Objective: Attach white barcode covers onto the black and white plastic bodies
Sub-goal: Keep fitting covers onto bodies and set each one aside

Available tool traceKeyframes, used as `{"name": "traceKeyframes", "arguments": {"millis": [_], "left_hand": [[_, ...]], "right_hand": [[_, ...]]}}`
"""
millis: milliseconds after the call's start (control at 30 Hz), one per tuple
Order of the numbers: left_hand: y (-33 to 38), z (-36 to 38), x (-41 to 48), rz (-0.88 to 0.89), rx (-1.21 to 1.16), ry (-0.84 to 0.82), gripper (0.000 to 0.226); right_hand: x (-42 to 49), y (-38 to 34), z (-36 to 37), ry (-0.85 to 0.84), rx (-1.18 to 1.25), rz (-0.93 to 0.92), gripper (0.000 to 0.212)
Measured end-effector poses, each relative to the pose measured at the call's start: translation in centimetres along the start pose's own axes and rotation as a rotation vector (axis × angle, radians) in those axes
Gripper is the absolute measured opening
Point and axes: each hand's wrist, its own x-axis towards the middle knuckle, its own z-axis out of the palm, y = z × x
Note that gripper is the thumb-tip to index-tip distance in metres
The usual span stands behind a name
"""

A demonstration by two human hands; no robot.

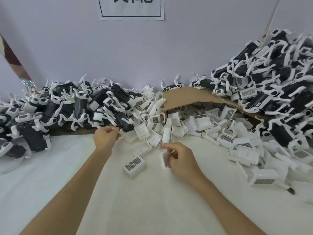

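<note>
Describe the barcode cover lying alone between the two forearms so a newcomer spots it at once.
Start at the cardboard box spilling white covers onto the white table. Come toward the person, past the heap's edge, between the left hand and right hand. One barcode cover lies there alone, barcode grid up, touching no others.
</note>
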Motion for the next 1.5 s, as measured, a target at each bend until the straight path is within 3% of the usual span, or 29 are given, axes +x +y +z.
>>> {"name": "traceKeyframes", "arguments": {"millis": [333,533,600,700,800,967,1167,1300,1500], "left_hand": [[2.4,-5.7,-5.3,-0.191,-0.704,-0.422,0.022],[-0.2,-5.7,-9.3,-0.355,-1.084,-0.497,0.021],[-0.2,-5.4,-10.1,-0.401,-1.07,-0.434,0.033],[0.1,-4.7,-10.8,-0.445,-0.985,-0.37,0.028],[-0.2,-4.1,-11.5,-0.489,-0.95,-0.41,0.022],[0.0,-3.9,-12.8,-0.338,-0.9,-0.564,0.02],[-0.2,-3.9,-12.7,-0.211,-0.866,-0.638,0.02],[0.1,-3.8,-13.5,-0.116,-0.857,-0.677,0.034],[0.2,-3.7,-13.7,-0.086,-0.857,-0.713,0.032]], "right_hand": [[0.3,-1.6,-1.0,-0.07,0.566,0.339,0.019],[-0.2,-1.9,-0.8,-0.089,0.567,0.333,0.016],[-0.4,-2.1,-0.6,-0.048,0.52,0.272,0.009],[-0.6,-2.4,-0.4,0.018,0.446,0.187,0.008],[-0.8,-2.8,-0.4,0.058,0.412,0.135,0.015],[-1.1,-3.1,-0.3,0.075,0.388,0.069,0.015],[-1.4,-3.8,-0.1,-0.026,0.437,0.15,0.024],[-1.5,-4.2,0.1,-0.111,0.509,0.246,0.019],[-1.6,-4.6,0.0,-0.215,0.52,0.293,0.039]]}}
